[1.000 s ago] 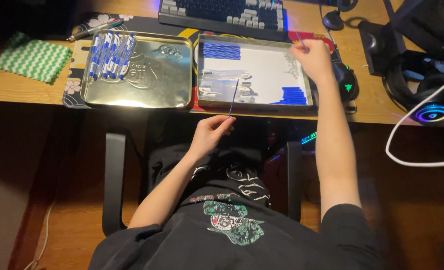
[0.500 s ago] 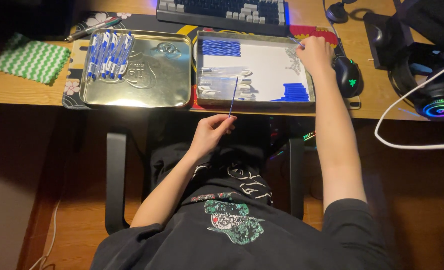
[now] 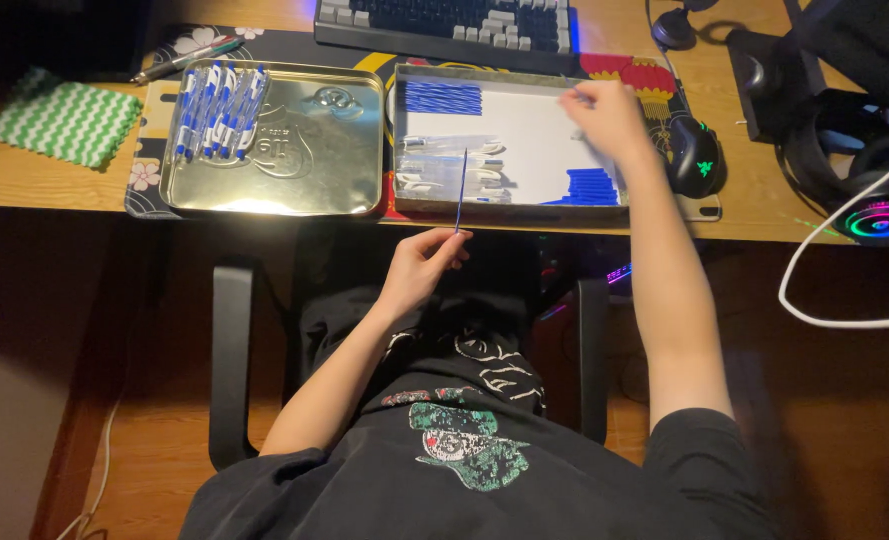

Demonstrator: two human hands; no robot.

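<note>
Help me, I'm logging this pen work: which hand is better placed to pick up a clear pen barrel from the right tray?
Probably the right hand: it hovers empty over the right tray, near the clear barrels. The left hand is below the desk edge, its fingers pinching a thin blue refill.

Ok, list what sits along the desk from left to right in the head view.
Green zigzag cloth → metal tray of blue-and-white pens → white tray of pen parts, right hand over it → black mouse → headset.
</note>
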